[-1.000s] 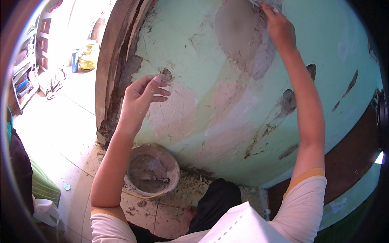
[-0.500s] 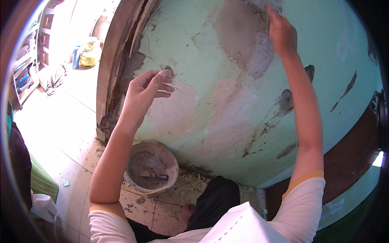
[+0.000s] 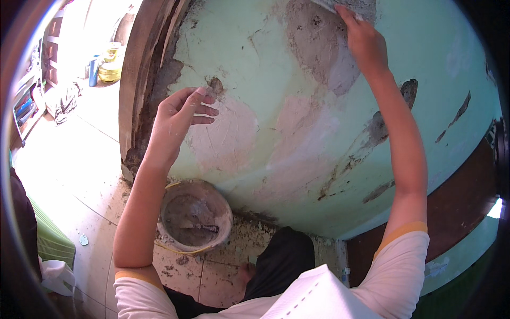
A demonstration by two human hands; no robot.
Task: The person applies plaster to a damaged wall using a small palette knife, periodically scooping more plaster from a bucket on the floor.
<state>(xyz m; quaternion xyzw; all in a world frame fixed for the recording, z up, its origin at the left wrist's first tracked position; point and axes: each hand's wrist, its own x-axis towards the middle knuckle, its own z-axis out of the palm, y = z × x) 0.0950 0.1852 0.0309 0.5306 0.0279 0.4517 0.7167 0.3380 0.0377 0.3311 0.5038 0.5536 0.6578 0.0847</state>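
My right hand (image 3: 367, 47) is raised at the top of the pale green wall (image 3: 239, 58), fingers closed round a light-coloured flat scraper (image 3: 323, 5). Only a strip of its blade shows at the upper edge, against a rough grey plaster patch (image 3: 313, 45). My left hand (image 3: 180, 114) is lifted in front of the wall's left part, near a small dark hole (image 3: 214, 85). Its fingers are half bent and apart, and I see nothing in them. Below it on the floor stands a round bucket (image 3: 226, 228) holding grey plaster mix, with a dark-handled tool (image 3: 207, 227) lying in it.
A worn wooden door frame (image 3: 139, 69) borders the wall at left. Crumbs litter the tiled floor (image 3: 212, 276) around the bucket and my bent knee (image 3: 287, 260). A white jug (image 3: 57, 276) and a green ribbed container (image 3: 53, 234) stand at the lower left; yellow containers (image 3: 110, 69) lie beyond the doorway.
My right hand has shifted slightly, and the scraper's pale edge now shows beside it. My left hand sits a little further left and stays empty. The whole view has moved slightly.
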